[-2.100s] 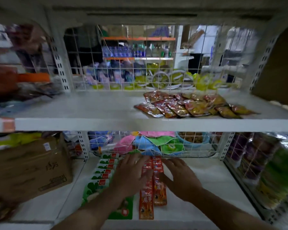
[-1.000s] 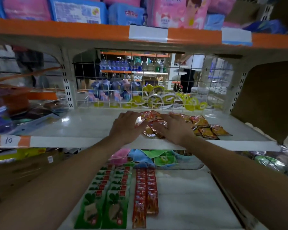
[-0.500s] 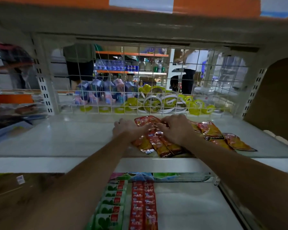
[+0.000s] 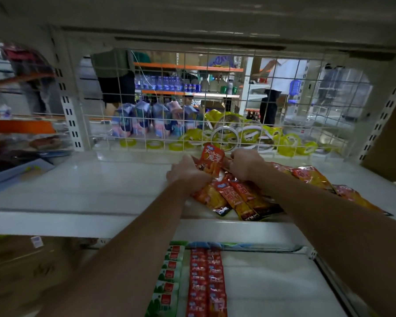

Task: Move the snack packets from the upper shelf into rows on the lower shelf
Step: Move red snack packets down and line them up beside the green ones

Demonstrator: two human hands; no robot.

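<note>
Upper shelf point(image 4: 89, 191): the loose snack packets point(image 4: 236, 195) lie in an overlapping heap right of centre, reaching the front edge. Both my hands are in the heap's rear end, close together.

My left hand point(image 4: 188, 172) has its fingers curled round a raised packet point(image 4: 212, 160), which stands tilted between the two hands, its printed face towards me. My right hand point(image 4: 245, 164) is just beside it, fingers curled down and gripping the heap; further orange-yellow packets trail off past that forearm.

Lower shelf point(image 4: 272, 282): two straight rows of red packets point(image 4: 206, 282) sit directly below my forearms, with a row of green-and-white packets point(image 4: 169, 277) touching on their left.

Markings: the raised packet carries large white Chinese characters on red and a small blue-and-white logo at its top corner. The characters are too blurred to transcribe. The red rows show matching print.
</note>
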